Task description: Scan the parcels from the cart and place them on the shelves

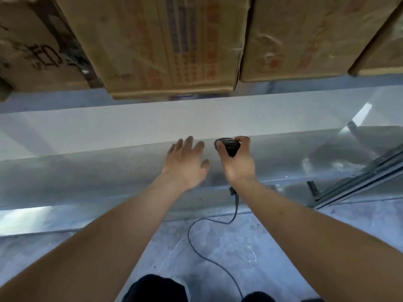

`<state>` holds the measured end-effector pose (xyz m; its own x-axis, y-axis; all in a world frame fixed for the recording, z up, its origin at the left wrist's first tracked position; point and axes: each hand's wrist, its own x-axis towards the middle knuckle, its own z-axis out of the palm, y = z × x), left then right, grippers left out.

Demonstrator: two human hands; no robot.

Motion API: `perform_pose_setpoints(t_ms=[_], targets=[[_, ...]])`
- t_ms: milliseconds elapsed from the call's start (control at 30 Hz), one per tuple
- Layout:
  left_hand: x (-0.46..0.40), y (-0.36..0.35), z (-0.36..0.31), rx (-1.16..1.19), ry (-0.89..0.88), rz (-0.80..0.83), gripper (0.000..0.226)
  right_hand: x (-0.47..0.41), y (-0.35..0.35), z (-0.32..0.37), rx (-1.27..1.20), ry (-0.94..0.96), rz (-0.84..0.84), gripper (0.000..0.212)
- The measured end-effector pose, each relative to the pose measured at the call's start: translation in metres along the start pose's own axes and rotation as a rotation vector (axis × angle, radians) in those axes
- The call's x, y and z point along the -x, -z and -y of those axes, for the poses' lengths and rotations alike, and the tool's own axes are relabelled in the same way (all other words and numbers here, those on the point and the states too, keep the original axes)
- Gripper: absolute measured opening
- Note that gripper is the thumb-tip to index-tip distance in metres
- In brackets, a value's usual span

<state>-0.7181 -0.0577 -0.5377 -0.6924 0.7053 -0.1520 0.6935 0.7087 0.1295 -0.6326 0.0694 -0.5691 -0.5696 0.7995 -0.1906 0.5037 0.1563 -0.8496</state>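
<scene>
The black handheld scanner (227,147) sits in the right hand (238,162), just right of centre, held out over the pale grey shelf (109,166). The thumb and fingers of that hand are curled round the scanner's body, with the rounded head sticking out at the far end. A dark cable (218,223) drops from under the wrist, loops across the grey floor (218,247) and runs back toward the person's dark trousers (157,288) at the near edge.

Just to the left, the left hand (187,164) is spread flat, palm down, fingers straight and slightly apart, holding nothing. Whether it touches the shelf top or floats just above it cannot be told. The two hands are close beside each other but not touching.

On the shelf level above, at the far side, stand cardboard parcels in a row: a large taped box (165,44) with red and blue print in the middle, another brown box (305,35) to its right, and a box with dark handwriting (37,51) at the left. A metal rail (359,182) slants along the right side.
</scene>
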Motion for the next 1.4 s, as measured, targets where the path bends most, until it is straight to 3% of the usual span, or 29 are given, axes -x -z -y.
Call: perform_pose_setpoints(t_ms=[467, 967, 1067, 1233, 1400], targets=[[-0.067, -0.073, 0.021, 0.021, -0.016, -0.065, 0.063, -0.083, -0.063, -0.044, 0.034, 0.089, 0.008, 0.053], [-0.087, -0.080, 0.042, 0.039, -0.018, -0.096, 0.054, -0.112, -0.084, -0.041, 0.134, 0.133, -0.008, 0.043], [-0.088, -0.081, 0.043, 0.041, -0.014, -0.093, 0.053, -0.111, -0.083, -0.037, 0.248, 0.126, -0.009, 0.051], [-0.078, -0.065, 0.042, 0.057, -0.022, -0.084, 0.052, -0.095, -0.072, -0.030, 0.766, 0.280, -0.149, 0.070], [-0.055, -0.042, 0.040, 0.113, -0.005, -0.083, 0.052, -0.071, -0.063, -0.024, 0.819, 0.464, -0.166, 0.053]])
